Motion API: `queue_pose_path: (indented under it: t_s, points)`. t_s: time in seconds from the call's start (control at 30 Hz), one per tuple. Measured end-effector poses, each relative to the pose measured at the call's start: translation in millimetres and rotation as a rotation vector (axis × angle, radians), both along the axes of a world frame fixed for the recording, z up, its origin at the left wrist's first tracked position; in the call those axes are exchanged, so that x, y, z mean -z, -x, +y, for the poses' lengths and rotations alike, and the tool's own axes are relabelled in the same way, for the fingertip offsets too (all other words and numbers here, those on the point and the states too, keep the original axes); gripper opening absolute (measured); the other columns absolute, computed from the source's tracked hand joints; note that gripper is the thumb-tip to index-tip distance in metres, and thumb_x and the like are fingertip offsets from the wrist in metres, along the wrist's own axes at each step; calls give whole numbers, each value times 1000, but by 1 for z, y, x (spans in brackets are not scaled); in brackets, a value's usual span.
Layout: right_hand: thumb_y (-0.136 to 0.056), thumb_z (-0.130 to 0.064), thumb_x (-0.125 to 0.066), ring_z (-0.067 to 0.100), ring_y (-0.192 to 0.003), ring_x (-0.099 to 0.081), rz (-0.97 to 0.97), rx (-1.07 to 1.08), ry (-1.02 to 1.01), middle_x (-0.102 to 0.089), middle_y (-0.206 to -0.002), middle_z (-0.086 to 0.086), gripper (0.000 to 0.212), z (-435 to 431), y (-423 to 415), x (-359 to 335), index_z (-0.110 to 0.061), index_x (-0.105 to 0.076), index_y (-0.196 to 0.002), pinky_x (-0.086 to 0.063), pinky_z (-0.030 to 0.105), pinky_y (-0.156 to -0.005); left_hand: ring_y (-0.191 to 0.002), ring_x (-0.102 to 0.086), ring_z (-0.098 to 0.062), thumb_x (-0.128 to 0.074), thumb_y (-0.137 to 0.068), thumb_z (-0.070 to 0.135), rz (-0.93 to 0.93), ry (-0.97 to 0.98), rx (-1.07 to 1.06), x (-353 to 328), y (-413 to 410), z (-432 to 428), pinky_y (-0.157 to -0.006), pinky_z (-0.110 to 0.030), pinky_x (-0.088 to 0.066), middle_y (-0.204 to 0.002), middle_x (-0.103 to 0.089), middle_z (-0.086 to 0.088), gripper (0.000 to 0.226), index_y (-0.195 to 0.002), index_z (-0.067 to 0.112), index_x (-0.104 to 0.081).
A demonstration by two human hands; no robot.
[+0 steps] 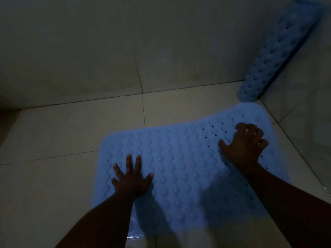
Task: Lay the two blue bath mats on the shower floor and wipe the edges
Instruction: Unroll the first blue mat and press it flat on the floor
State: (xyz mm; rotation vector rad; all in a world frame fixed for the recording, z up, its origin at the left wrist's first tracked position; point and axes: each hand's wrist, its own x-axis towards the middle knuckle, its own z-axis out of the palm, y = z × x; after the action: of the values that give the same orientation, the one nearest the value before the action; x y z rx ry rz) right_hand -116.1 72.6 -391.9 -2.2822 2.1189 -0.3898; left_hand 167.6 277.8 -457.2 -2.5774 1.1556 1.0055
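Observation:
One blue bath mat (179,167), bumpy and dotted with small holes, lies flat on the pale tiled shower floor (62,136). My left hand (131,178) presses on its near left part with fingers spread straight. My right hand (245,142) rests on the mat's far right part, fingers bent with their tips on the mat. A second blue bath mat (274,56) stands on end in the right corner, leaning against the wall.
Grey tiled walls (89,51) close the space at the back and on the right. The light is dim. A small wet glint (133,237) shows on the floor at the mat's near edge.

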Motion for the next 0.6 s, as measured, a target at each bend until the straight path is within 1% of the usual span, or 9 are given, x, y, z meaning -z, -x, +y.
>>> queue_pose_path:
  t_s: [0.07, 0.1, 0.17, 0.23, 0.3, 0.4, 0.47, 0.6]
  points:
    - [-74, -57, -72, 38, -142, -20, 7, 0, -270, -31, -150, 15, 78, 4, -5, 7, -22, -42, -137, -24, 59, -110, -144, 30, -50, -28, -84, 86, -2, 1, 4, 0, 0, 1, -117, -71, -5, -156, 43, 8, 94, -150, 48, 28]
    - [-76, -61, -69, 37, -146, -14, 0, 14, -408, -25, -155, 11, 80, 5, -5, 13, -27, -38, -142, -20, 61, -113, -145, 30, -50, -27, -84, 87, -4, 3, 8, 0, 0, 2, -117, -70, -5, -156, 43, 8, 94, -150, 48, 28]
    - [-77, -69, -63, 38, -151, -6, -3, 31, -632, -13, -163, 7, 88, 10, -6, 28, -33, -28, -149, -16, 67, -115, -145, 30, -50, -27, -84, 87, 1, 9, 19, 1, -2, 3, -117, -71, -6, -157, 42, 8, 94, -150, 49, 27]
    - [-76, -75, -61, 40, -152, -1, -12, 0, -767, -1, -167, 4, 98, 17, -6, 43, -37, -17, -154, -15, 69, -116, -145, 29, -50, -29, -83, 87, 13, 9, 18, 2, -6, 2, -116, -71, -8, -159, 40, 7, 94, -150, 49, 26]
    - [-76, -76, -61, 40, -151, 7, -2, -28, -799, 10, -167, 0, 101, 23, -10, 52, -41, -9, -155, -11, 70, -116, -145, 28, -51, -31, -83, 87, 29, -8, 2, 3, -10, 1, -116, -71, -9, -159, 39, 6, 96, -151, 49, 25]
    - [-80, -71, -62, 44, -149, 16, 19, -55, -802, 16, -166, -5, 100, 24, -19, 53, -42, -4, -156, -6, 72, -116, -144, 29, -51, -33, -82, 87, 29, -19, -28, 4, -14, -1, -117, -71, -8, -159, 39, 6, 97, -151, 49, 24]
    - [-80, -71, -62, 45, -149, 16, 33, -99, -789, 17, -166, -5, 101, 20, -23, 56, -41, -3, -156, -7, 72, -116, -144, 28, -51, -34, -83, 87, 33, -12, -40, 4, -19, -1, -116, -71, -7, -159, 39, 6, 97, -151, 49, 24]
    - [-78, -77, -57, 43, -151, 13, 105, -164, -755, 16, -167, -6, 102, 16, -22, 62, -43, 1, -155, -13, 70, -115, -146, 25, -51, -30, -80, 91, -3, -26, -47, 8, -30, -2, -118, -69, -10, -161, 36, 6, 98, -152, 49, 22]
